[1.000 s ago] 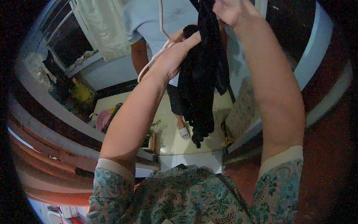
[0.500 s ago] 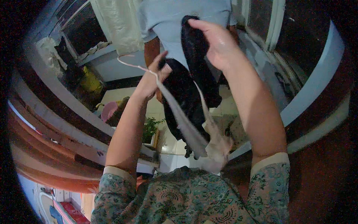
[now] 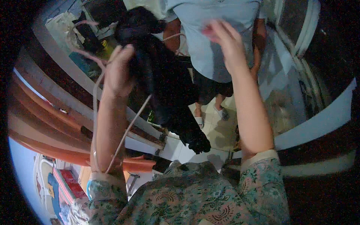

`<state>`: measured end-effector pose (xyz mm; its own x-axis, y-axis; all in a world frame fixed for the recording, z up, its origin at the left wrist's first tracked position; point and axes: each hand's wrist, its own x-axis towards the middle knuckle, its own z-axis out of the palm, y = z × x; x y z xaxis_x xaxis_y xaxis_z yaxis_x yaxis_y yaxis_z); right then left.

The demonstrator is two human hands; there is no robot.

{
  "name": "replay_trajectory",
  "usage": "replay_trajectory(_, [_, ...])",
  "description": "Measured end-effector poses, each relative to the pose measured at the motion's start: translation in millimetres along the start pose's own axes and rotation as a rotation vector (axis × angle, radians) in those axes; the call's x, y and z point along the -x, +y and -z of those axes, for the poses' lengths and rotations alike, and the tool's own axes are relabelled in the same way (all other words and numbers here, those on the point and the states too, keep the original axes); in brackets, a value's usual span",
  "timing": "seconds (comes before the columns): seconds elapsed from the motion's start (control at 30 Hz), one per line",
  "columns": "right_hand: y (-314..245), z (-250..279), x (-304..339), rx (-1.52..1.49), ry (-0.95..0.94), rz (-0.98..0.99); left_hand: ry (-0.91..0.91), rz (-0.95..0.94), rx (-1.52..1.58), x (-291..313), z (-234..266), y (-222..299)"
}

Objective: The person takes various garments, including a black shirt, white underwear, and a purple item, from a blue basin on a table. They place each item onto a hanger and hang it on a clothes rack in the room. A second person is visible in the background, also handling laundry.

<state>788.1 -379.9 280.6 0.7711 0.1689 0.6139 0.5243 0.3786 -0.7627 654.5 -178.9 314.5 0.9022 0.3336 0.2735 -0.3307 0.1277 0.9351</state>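
My left hand (image 3: 118, 71) is closed at the edge of a bunched black garment (image 3: 165, 75), which hangs down to the right of it. A pale, thin wire hanger (image 3: 95, 108) is also at that hand; its pinkish hook end sticks out to the upper left and its thin sides run down along my left forearm. My right hand (image 3: 228, 45) is raised in front of another person's light blue shirt (image 3: 210, 56). Its fingers are stretched out, somewhat blurred, with nothing seen in them. Folds hide part of the garment's shape.
The other person stands facing me, arms down, in dark shorts and light slippers (image 3: 222, 113). A wooden frame (image 3: 48, 101) curves along the left, with an orange cloth (image 3: 138, 164) below. A pale ledge (image 3: 318, 129) lies at the right. Another thin pale curved piece (image 3: 174, 36) shows behind the garment.
The black garment has swung to the left and upward with my left hand. My right hand has let go of it. The hanger has moved over my left forearm.
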Motion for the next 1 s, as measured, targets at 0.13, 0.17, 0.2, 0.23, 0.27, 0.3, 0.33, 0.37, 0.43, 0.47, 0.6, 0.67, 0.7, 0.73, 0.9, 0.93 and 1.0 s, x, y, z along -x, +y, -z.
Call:
replay_trajectory(0.13, [194.9,100.9,136.4,-0.071,0.657,-0.559,-0.219,-0.059,0.358,9.6,31.2,30.6])
replay_trajectory(0.17, [232.0,97.5,193.8,-0.186,0.641,-0.892,-0.229,-0.07,0.411,19.9,33.7,45.9])
replay_trajectory(0.2, [253.4,76.6,245.7,-0.266,0.518,-1.166,-0.282,-0.111,0.41,27.2,42.2,60.5])
replay_trajectory(0.23, [265.8,47.5,286.8,-0.336,0.333,-1.375,-0.315,-0.161,0.4,34.9,46.9,66.8])
replay_trajectory(0.27, [266.7,14.5,312.6,-0.399,0.153,-1.494,-0.362,-0.209,0.389,42.1,55.9,75.3])
replay_trajectory(0.3, [263.6,-19.4,326.4,-0.462,-0.01,-1.557,-0.335,-0.206,0.397,52.4,67.1,85.9])
replay_trajectory(0.33, [262.4,-44.3,329.5,-0.5,-0.14,-1.576,-0.311,-0.206,0.414,61.4,77.8,86.7])
replay_trajectory(0.37, [258.2,-69.9,328.9,-0.536,-0.263,-1.579,-0.286,-0.208,0.429,73.5,92.6,95.3])
replay_trajectory(0.43, [255.9,-99.7,326.4,-0.555,-0.401,-1.536,-0.133,-0.258,0.454,108.2,126.3,116.4])
replay_trajectory(0.47, [253.4,-111.0,325.1,-0.561,-0.438,-1.51,-0.042,-0.283,0.432,131.0,143.6,126.8])
replay_trajectory(0.6, [249.3,-140.0,319.1,-0.666,-0.203,-1.439,0.317,-0.213,0.227,216.0,250.0,162.1])
replay_trajectory(0.67, [207.5,-173.8,304.9,-0.708,-0.155,-1.424,0.498,-0.144,0.176,250.0,288.9,168.4])
replay_trajectory(0.7, [167.4,-174.3,308.8,-0.689,-0.202,-1.39,0.573,-0.114,0.184,285.8,300.8,140.7])
replay_trajectory(0.73, [147.2,-180.7,313.9,-0.648,-0.267,-1.331,0.677,0.035,0.06,311.2,307.3,129.7])
replay_trajectory(0.9, [128.8,-244.0,300.6,-0.629,-0.659,-1.239,0.734,0.424,0.18,395.3,370.3,17.6])
replay_trajectory(0.93, [81.4,-295.7,310.5,-0.641,-0.616,-1.194,0.78,0.459,0.129,424.0,415.7,48.4])
replay_trajectory(1.0, [67.4,-327.4,310.2,-0.69,-0.758,-1.147,0.919,0.481,0.106,489.2,445.3,-6.3])
